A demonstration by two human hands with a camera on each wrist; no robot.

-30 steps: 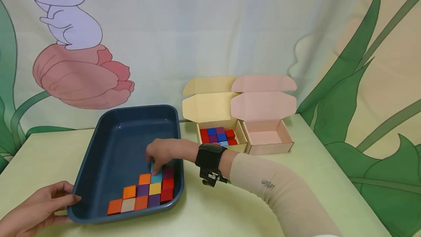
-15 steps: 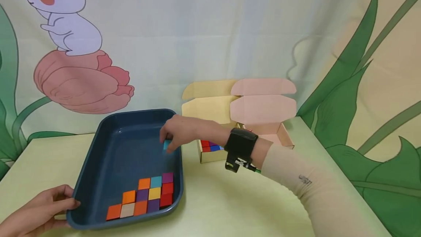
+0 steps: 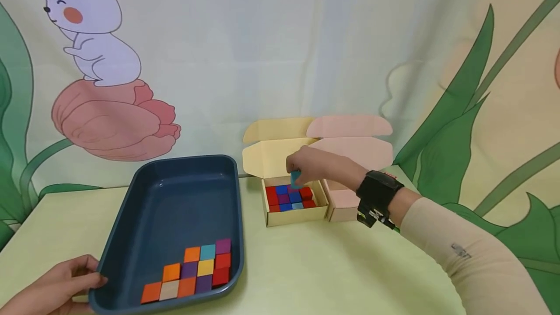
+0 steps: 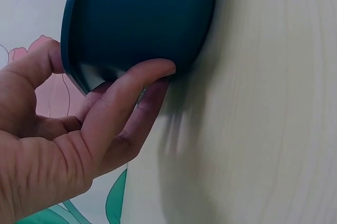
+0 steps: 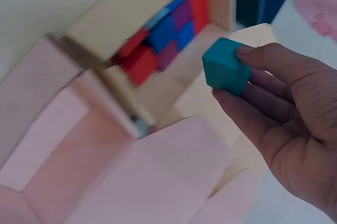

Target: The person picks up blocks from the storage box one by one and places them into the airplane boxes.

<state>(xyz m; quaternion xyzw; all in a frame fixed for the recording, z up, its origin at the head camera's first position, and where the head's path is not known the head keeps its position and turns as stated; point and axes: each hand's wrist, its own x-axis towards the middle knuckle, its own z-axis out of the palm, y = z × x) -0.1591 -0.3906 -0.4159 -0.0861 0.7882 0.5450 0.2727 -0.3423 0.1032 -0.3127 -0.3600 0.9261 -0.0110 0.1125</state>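
Dark-blue and rectangular, a tray (image 3: 183, 203) lies by the pale green surface's (image 3: 332, 261) left edge, the fingers of the left hand (image 3: 65, 283) gripping its near left corner; multicoloured cubes (image 3: 205, 267) line its near side. Farther back, the right hand (image 3: 312, 162) pinches a teal cube (image 5: 225, 66) over an open yellow cardboard box (image 3: 297, 218).

You are at a pale wood-grain table (image 3: 341, 266) dressed like a child's play corner; whether the room around it belongs to a home, a nursery or a studio, you cannot tell from these views. Behind it hangs a creased cloth backdrop (image 3: 271, 62) printed with a cartoon rabbit (image 3: 114, 64), a pink tulip (image 3: 109, 125) and large green leaves (image 3: 450, 154). The coloured cubes (image 3: 205, 267) match that look; your black wrist camera (image 3: 378, 191) marks a recording set-up.
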